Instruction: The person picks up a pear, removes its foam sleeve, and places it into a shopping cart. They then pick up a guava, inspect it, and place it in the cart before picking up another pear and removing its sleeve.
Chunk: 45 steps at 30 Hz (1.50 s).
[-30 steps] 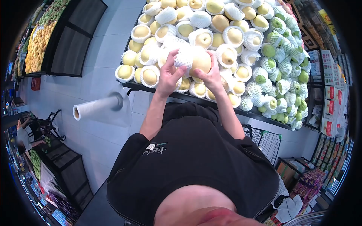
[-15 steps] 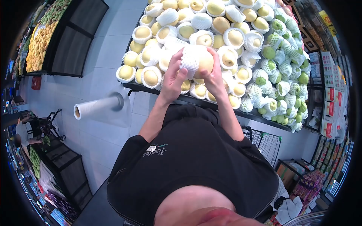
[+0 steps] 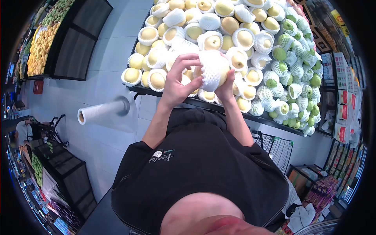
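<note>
A pale yellow fruit (image 3: 224, 73) is held over the front of the fruit display, with a white foam net (image 3: 210, 70) covering its left side. My right hand (image 3: 226, 87) grips the fruit from the right, its thumb up along the side and the other fingers mostly hidden. On the left, my left hand (image 3: 178, 84) curls its fingers and thumb at the edge of the foam net. Around and behind them lie many yellow fruits (image 3: 158, 80) in white foam nets.
Green fruits (image 3: 279, 54) in nets fill the display's right side. A plastic bag roll (image 3: 100, 112) juts out at left. A wire cart (image 3: 278, 152) stands below right. Dark produce stands (image 3: 74, 51) are at left, and another person (image 3: 24, 132) is at far left.
The netted fruit has shifted slightly right and the net now faces the camera more. My left hand's fingers have spread and loosened; my right hand has moved slightly down and right.
</note>
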Available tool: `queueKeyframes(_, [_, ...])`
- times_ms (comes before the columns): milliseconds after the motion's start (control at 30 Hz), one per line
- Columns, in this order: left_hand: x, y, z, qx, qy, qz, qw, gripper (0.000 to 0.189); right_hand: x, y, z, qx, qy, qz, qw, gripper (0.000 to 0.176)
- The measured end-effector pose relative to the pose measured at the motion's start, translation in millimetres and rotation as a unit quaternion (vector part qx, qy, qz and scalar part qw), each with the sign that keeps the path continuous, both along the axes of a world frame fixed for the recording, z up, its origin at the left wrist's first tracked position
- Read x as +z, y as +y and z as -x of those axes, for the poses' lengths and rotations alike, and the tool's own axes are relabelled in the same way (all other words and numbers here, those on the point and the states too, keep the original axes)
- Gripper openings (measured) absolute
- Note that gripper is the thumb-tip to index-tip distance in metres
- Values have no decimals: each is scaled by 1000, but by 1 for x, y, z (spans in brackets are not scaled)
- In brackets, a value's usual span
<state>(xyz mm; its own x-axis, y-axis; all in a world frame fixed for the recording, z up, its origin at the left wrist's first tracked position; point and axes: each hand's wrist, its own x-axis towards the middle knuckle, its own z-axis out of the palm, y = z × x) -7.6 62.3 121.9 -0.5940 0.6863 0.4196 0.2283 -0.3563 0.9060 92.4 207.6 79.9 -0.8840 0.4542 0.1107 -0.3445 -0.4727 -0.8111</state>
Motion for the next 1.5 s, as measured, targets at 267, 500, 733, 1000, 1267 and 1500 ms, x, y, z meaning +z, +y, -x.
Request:
queueKeyframes(267, [-4, -7, 5, -93, -101, 8, 990, 62, 13, -1, -1, -19, -39, -78, 996, 84])
queueKeyframes(500, [-20, -8, 11, -156, -274, 18, 949, 76, 43, 16, 2, 10, -110, -352, 929, 64])
queueKeyframes(733, [-52, -8, 7, -179, -318, -23, 931, 87, 69, 19, 13, 95, -227, -456, 855, 57])
queueKeyframes(1000, [-42, -11, 1, -94, -330, -63, 937, 75, 21, -1, 19, 3, -174, -335, 926, 55])
queueKeyframes(1267, [-50, 7, -19, -22, -314, -36, 948, 69, 28, -9, 13, -42, -234, -316, 918, 60])
queueKeyframes(1500, [-55, 7, -20, -93, -364, -49, 926, 79, 34, 20, 13, 19, -211, -156, 965, 33])
